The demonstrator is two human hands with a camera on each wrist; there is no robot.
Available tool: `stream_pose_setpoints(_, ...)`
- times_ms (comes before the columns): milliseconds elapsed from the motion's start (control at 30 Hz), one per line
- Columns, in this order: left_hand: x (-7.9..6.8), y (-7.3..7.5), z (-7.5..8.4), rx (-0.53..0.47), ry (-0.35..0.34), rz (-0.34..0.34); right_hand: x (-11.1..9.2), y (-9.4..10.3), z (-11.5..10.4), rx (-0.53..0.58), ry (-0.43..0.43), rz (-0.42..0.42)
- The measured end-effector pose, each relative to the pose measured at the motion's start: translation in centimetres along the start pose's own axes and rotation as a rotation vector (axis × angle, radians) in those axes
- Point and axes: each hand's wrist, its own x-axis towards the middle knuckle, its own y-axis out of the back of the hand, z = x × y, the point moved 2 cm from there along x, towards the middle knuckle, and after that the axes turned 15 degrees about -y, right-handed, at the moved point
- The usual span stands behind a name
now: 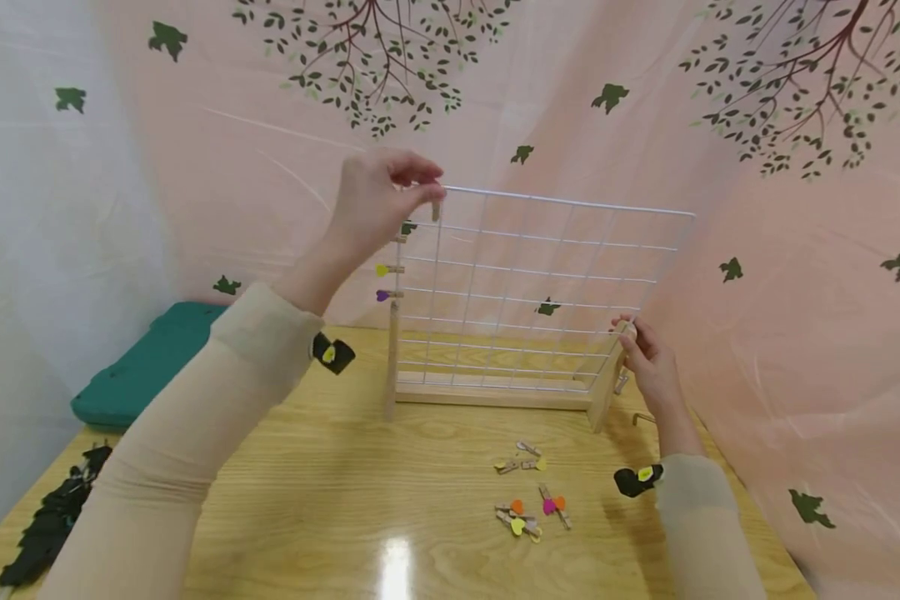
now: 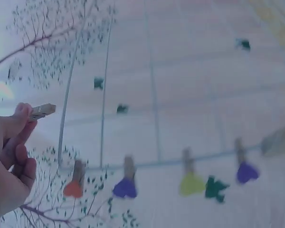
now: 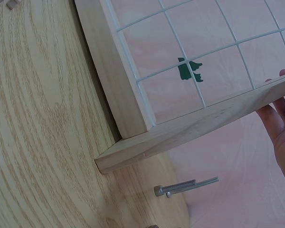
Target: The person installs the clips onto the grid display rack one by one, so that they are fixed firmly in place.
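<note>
My left hand (image 1: 375, 193) pinches a small wooden clothespin (image 2: 43, 110) at the top left corner of a white wire grid (image 1: 540, 236). In the left wrist view the pin's tip is apart from the wire. Clipped along the grid's left side are clothespins with an orange heart (image 2: 73, 189), a purple heart (image 2: 125, 188), a yellow heart (image 2: 192, 184) and another purple heart (image 2: 247, 173). The grid stands upright in a wooden frame (image 1: 495, 397). On the right, my right hand (image 1: 654, 371) grips the top of the frame's wooden post (image 1: 607, 379).
Several heart clothespins (image 1: 517, 527) lie on the wooden table (image 1: 307, 500) before the frame. Metal bolts (image 3: 180, 187) are beside the right post, with a bent metal rod (image 1: 643, 417) nearby. A green case (image 1: 146, 358) and a black bundle (image 1: 56, 517) lie at left. Printed cloth hangs behind.
</note>
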Motion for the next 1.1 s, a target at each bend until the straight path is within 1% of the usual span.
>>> stream_pose_setpoints(67, 1.5, 0.9, -0.5, 0.044, 0.002, 0.042, 0.0, 0.0, 0.0, -0.001, 0.002, 0.0)
stream_pose_setpoints(167, 3.1, 1.5, -1.1, 0.044, 0.035, 0.08, 0.1, 0.0, 0.1, 0.007, 0.005, -0.004)
stream_pose_setpoints(267, 3.8, 1.5, -1.4, 0.022, 0.068, 0.083, 0.1, 0.1, 0.2, 0.016, 0.003, -0.004)
stream_pose_setpoints(367, 4.0, 1.3, -1.7, 0.029, 0.101, 0.054, 0.1, 0.1, 0.2, 0.016, -0.005, 0.002)
stream_pose_setpoints(467, 3.7, 0.9, -2.1, 0.05, 0.125, 0.019, 0.1, 0.1, 0.2, 0.005, -0.012, 0.009)
stream_pose_setpoints(600, 3.2, 0.7, -2.6, 0.05, 0.144, 0.003, 0.1, 0.0, 0.1, 0.004, -0.01, 0.007)
stream_pose_setpoints(700, 2.9, 0.8, -2.8, 0.03, 0.141, -0.003, 0.1, 0.0, 0.0, 0.022, -0.004, -0.003)
stream_pose_setpoints(800, 2.7, 1.1, -2.7, 0.02, 0.125, -0.012, 0.1, 0.0, 0.0, 0.026, -0.004, -0.007)
stream_pose_setpoints(900, 2.4, 1.4, -1.9, 0.029, 0.075, -0.005, 0.1, 0.0, 0.1, 0.032, -0.009, -0.012)
stream_pose_setpoints(967, 1.9, 1.4, -1.1, 0.034, 0.019, -0.001, 0.1, 0.0, 0.1, 0.028, -0.012, -0.008)
stream_pose_setpoints(1033, 0.9, 0.9, -0.4, 0.021, -0.027, -0.007, 0.1, 0.0, 0.1, 0.027, -0.016, -0.005)
stream_pose_setpoints(1100, -0.4, 0.0, 0.2, -0.005, -0.056, -0.027, 0.1, -0.1, 0.0, 0.027, -0.017, -0.002)
